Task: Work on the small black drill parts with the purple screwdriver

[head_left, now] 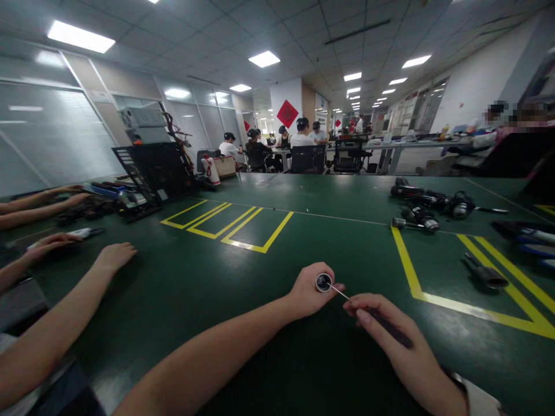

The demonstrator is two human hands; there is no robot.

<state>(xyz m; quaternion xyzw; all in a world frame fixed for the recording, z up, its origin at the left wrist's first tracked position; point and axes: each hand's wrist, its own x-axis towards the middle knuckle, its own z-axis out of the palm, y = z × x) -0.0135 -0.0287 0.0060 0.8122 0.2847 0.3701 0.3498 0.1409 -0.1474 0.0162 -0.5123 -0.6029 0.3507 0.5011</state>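
Observation:
My left hand [309, 289] is wrapped round a small cylindrical part [323, 282], its round open end with a pale rim facing up toward me. My right hand [390, 323] grips a screwdriver by its dark handle [392, 330]. The thin metal shaft [339, 291] points up and left, and its tip reaches into the opening of the cylindrical part. What the tip touches inside is too small to tell. Both hands are over the green table [243, 352], near its front edge.
Dark metal tools or parts [433, 202] lie at the back right. A socket-like part [485, 271] rests within yellow tape [411, 268]. Blue-handled tools [537, 245] are at the far right. Another person's hand [115, 257] rests at the left, near a black rack [158, 173].

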